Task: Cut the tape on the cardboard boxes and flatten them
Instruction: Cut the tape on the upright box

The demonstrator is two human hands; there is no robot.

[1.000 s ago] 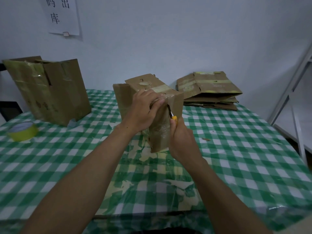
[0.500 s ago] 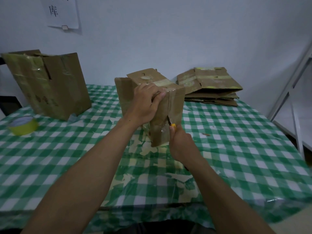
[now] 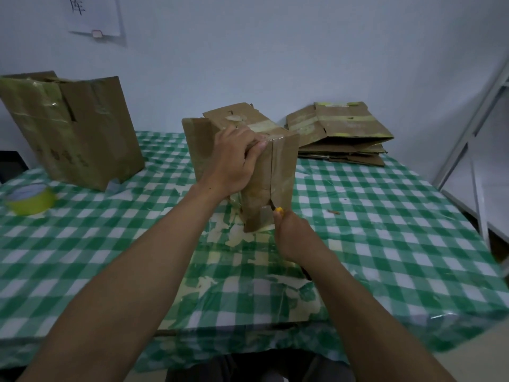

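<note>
I log the small cardboard box (image 3: 285, 166) upright at the centre of the checked surface (image 3: 399, 221). The left hand (image 3: 234, 166) grips its top edge, fingers (image 3: 257, 146) curled over the taped seam. The right hand (image 3: 292, 234) sits at the box's 6 o'clock, its fingers clamped round a knife (image 3: 278, 210). The knife's yellow tip and blade meet the lower end of the vertical slit. From the box, a larger upright box (image 3: 74, 128) stands at 10 o'clock, a yellow tape roll (image 3: 30, 198) at 9, and a stack of flattened boxes (image 3: 341, 133) at 2, all well apart.
</note>
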